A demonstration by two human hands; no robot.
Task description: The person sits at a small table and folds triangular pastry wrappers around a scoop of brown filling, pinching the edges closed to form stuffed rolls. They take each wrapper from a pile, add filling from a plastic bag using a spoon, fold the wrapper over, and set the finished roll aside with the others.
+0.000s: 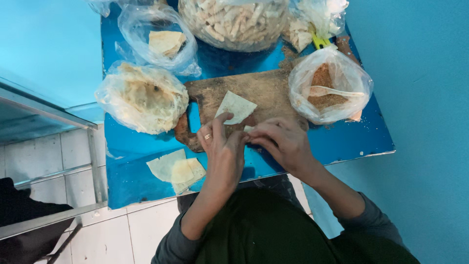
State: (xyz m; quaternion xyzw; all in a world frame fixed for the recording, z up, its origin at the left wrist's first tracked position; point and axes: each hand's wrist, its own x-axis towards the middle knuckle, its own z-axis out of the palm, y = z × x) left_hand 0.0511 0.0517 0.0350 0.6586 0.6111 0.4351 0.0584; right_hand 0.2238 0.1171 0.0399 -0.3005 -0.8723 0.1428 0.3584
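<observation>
Fingers (229, 128) of our left hand (223, 151) were bent and pinched shut on the bottom edge of a thin wrapper (235, 106), a pale three-cornered sheet of dough lying on the wooden board (266, 89). Our thumb pointed up along the sheet. We wore a ring (208, 136) on that hand. Fingers (259, 138) of our right hand (283, 144) were curled in too, and their tips met the left ones over a small pale bit (248, 128) at the near edge of the board. We could not tell if that bit was part of the sheet or a separate piece.

We think we were in the folding step, tucking one sheet closed at its near corner. A good next move would need a soft, slow pinch, because dough this thin tears easily.

At the far left of the blue table (342, 142) sat a bag of flat rounds (142, 98), with a smaller bag (159, 41) holding one folded piece behind it. Two spare sheets (177, 170) lay near our left arm. Behind the board stood a big bag of pale sticks (234, 22). On the right, touching the board, was a bag of brown crumbs (328, 90) with a pale spoon (332, 91) in it.
</observation>
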